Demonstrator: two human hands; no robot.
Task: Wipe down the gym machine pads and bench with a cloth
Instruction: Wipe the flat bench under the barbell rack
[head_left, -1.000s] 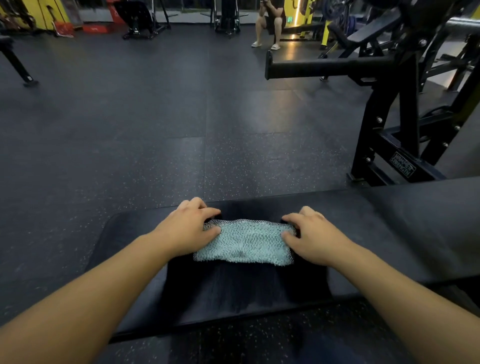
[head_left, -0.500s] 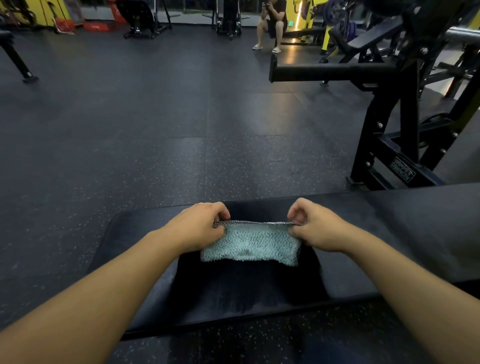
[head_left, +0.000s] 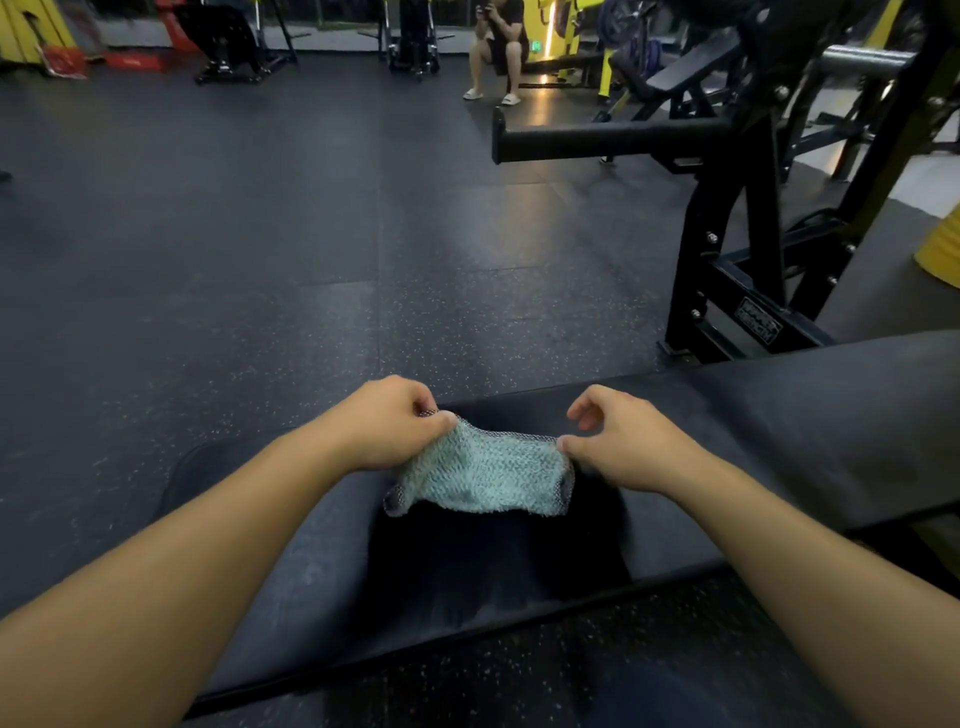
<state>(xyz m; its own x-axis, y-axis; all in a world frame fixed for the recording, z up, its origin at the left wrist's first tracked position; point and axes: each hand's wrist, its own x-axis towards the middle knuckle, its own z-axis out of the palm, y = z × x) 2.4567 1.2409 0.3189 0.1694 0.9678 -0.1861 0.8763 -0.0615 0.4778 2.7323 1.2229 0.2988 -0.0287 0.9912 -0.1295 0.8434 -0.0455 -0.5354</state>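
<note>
Your forearms cut off at frame edge. Your left hand (head_left: 387, 423) and right hand (head_left: 615, 444) each pinch cloth (head_left: 483, 475) corner above bench (head_left: 779, 415).

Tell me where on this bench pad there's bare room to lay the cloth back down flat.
The bench is bare to the right of the right hand, out to the frame edge, and nearer you below the hanging cloth. A smaller bare strip lies left of the left hand. The middle is crowded: both hands pinch the cloth's top corners there.

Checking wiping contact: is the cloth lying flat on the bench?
No: both hands pinch the cloth's top corners, lifting it above the bench.
</note>
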